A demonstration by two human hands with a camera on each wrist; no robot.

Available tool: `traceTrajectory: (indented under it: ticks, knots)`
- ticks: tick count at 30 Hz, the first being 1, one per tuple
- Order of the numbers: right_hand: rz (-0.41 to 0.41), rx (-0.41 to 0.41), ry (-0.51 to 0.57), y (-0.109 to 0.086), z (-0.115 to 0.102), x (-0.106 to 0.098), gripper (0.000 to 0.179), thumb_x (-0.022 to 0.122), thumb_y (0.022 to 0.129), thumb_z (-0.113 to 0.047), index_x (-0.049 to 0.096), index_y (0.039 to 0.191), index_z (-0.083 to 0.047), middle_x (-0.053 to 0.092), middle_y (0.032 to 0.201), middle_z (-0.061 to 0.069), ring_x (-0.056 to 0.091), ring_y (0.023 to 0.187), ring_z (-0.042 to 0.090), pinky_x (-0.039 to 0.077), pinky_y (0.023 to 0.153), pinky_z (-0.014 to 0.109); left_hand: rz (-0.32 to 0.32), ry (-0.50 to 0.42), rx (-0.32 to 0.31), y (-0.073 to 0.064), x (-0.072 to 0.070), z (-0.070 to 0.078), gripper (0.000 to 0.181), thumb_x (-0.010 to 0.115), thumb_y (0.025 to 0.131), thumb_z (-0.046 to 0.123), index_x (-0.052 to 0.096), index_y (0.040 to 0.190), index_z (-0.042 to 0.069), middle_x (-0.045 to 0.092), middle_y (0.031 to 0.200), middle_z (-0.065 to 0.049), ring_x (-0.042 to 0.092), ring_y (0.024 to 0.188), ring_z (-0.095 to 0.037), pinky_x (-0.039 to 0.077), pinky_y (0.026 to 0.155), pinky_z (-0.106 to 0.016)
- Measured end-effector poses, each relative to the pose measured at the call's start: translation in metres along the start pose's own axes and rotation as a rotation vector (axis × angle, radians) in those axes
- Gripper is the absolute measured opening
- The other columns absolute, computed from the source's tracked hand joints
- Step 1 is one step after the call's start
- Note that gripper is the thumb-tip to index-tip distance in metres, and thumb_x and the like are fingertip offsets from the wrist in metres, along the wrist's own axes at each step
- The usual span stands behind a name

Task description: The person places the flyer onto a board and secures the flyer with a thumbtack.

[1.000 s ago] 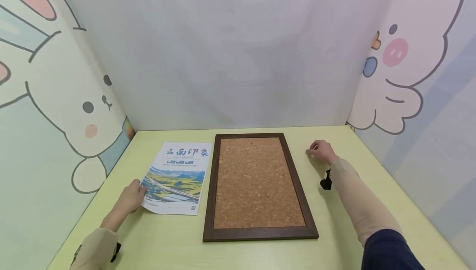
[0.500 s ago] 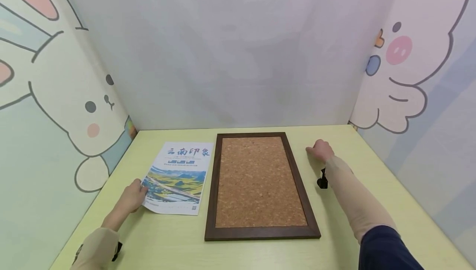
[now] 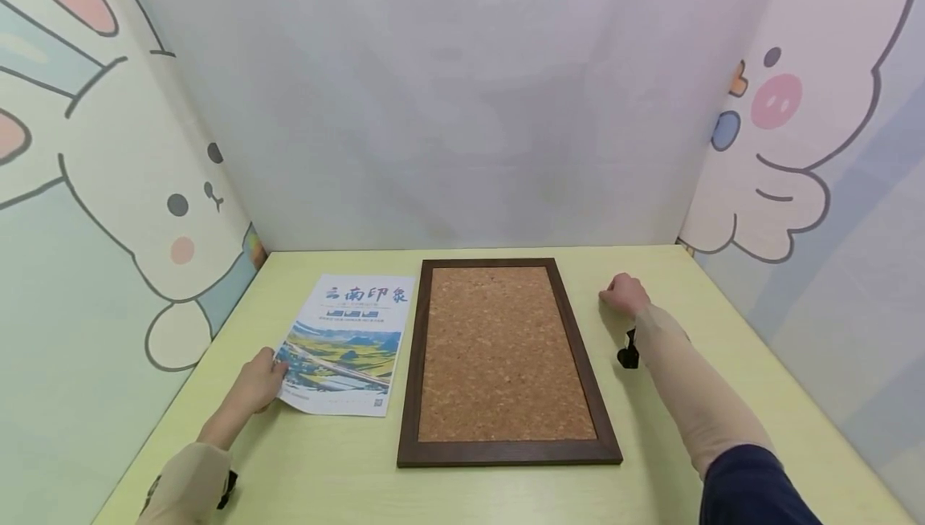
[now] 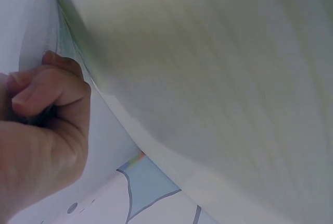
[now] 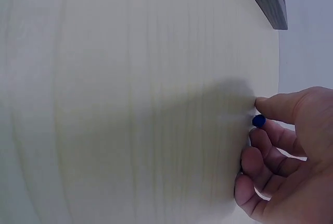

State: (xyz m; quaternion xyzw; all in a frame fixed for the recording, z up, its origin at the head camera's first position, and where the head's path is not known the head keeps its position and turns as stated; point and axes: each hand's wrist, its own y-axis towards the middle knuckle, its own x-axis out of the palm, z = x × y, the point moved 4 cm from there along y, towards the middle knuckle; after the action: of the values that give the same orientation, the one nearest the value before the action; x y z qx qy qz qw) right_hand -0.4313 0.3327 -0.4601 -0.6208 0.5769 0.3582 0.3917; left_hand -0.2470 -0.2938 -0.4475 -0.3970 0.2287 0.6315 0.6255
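In the head view a printed poster with blue lettering and a landscape picture lies on the left. My left hand pinches its lower left edge, which lifts slightly. The left wrist view shows that hand with curled fingers on the paper. Right of the poster lies a cork board in a dark brown frame. Beyond the board's right side my right hand is down at the tabletop. In the right wrist view its thumb and index finger pinch a small blue round piece, while the other fingers curl against the table.
The pale yellow table ends at a grey-white back wall. Side walls carry a rabbit drawing on the left and a white cartoon animal on the right. A corner of the frame shows in the right wrist view.
My right hand has shifted and turned slightly at the same spot on the table, its fingertips now less visible from above. My left hand and the poster have stayed nearly still.
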Motion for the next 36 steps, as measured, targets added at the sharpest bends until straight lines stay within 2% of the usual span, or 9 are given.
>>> traceTrajectory:
  ticks: [3, 5, 11, 17, 20, 27, 31, 36]
  knots:
    - [0.001, -0.013, 0.007, -0.004, -0.002, -0.001, 0.028, 0.056, 0.088, -0.015, 0.064, 0.093, 0.011, 0.067, 0.091, 0.025, 0.06, 0.073, 0.026, 0.048, 0.064, 0.035, -0.004, 0.001, 0.0, -0.001, 0.0, -0.001, 0.038, 0.032, 0.101, 0.009, 0.03, 0.123, -0.023, 0.05, 0.078, -0.019, 0.042, 0.046, -0.012, 0.038, 0.043, -0.025]
    - [-0.001, -0.026, 0.016, -0.006, -0.004, -0.003, 0.029, 0.057, 0.088, -0.014, 0.065, 0.096, 0.013, 0.067, 0.094, 0.027, 0.061, 0.075, 0.028, 0.049, 0.067, 0.038, -0.006, 0.001, -0.001, -0.002, 0.0, -0.001, 0.038, 0.032, 0.101, 0.009, 0.031, 0.122, -0.022, 0.049, 0.076, -0.017, 0.041, 0.045, -0.012, 0.037, 0.043, -0.025]
    - [0.015, -0.079, 0.035, -0.011, -0.004, -0.008, 0.027, 0.06, 0.087, -0.011, 0.066, 0.095, 0.014, 0.067, 0.095, 0.028, 0.063, 0.078, 0.031, 0.051, 0.069, 0.039, 0.011, -0.016, 0.008, -0.002, 0.0, -0.001, 0.036, 0.033, 0.1, 0.008, 0.032, 0.12, -0.022, 0.049, 0.077, -0.018, 0.042, 0.046, -0.013, 0.038, 0.043, -0.025]
    - [0.0, -0.085, 0.077, -0.009, 0.0, -0.01, 0.022, 0.063, 0.087, -0.011, 0.068, 0.092, 0.01, 0.068, 0.092, 0.024, 0.062, 0.077, 0.027, 0.049, 0.067, 0.033, 0.044, -0.027, 0.011, -0.001, -0.001, -0.002, 0.037, 0.034, 0.1, 0.008, 0.032, 0.122, -0.022, 0.051, 0.081, -0.021, 0.045, 0.049, -0.013, 0.04, 0.044, -0.026]
    - [-0.006, -0.091, 0.087, -0.007, 0.004, -0.009, 0.021, 0.064, 0.087, -0.011, 0.068, 0.092, 0.009, 0.068, 0.092, 0.023, 0.061, 0.077, 0.025, 0.047, 0.066, 0.03, 0.043, -0.081, -0.004, -0.002, -0.002, -0.002, 0.037, 0.033, 0.101, 0.01, 0.033, 0.122, -0.02, 0.051, 0.08, -0.017, 0.042, 0.047, -0.011, 0.038, 0.043, -0.024]
    - [-0.012, -0.107, 0.096, -0.007, 0.008, -0.01, 0.02, 0.067, 0.086, -0.012, 0.067, 0.091, 0.007, 0.068, 0.088, 0.019, 0.059, 0.076, 0.022, 0.044, 0.065, 0.026, 0.035, -0.288, -0.011, -0.001, -0.006, 0.003, 0.04, 0.029, 0.104, 0.017, 0.03, 0.129, -0.015, 0.047, 0.066, -0.001, 0.033, 0.043, -0.006, 0.033, 0.04, -0.022]
    - [-0.015, -0.114, 0.116, -0.008, 0.009, -0.011, 0.018, 0.066, 0.086, -0.011, 0.067, 0.093, 0.006, 0.068, 0.09, 0.019, 0.06, 0.078, 0.023, 0.044, 0.066, 0.025, 0.055, -0.377, 0.003, 0.0, -0.008, 0.006, 0.041, 0.029, 0.104, 0.019, 0.029, 0.13, -0.013, 0.049, 0.066, 0.0, 0.034, 0.043, -0.007, 0.033, 0.041, -0.023]
    - [-0.038, -0.126, 0.148, -0.011, 0.007, -0.01, 0.019, 0.065, 0.088, -0.01, 0.066, 0.099, 0.006, 0.068, 0.094, 0.02, 0.061, 0.08, 0.021, 0.044, 0.066, 0.025, 0.08, -0.423, 0.005, 0.001, -0.011, 0.014, 0.043, 0.029, 0.105, 0.022, 0.028, 0.132, -0.011, 0.054, 0.072, -0.001, 0.037, 0.045, -0.007, 0.035, 0.042, -0.024]
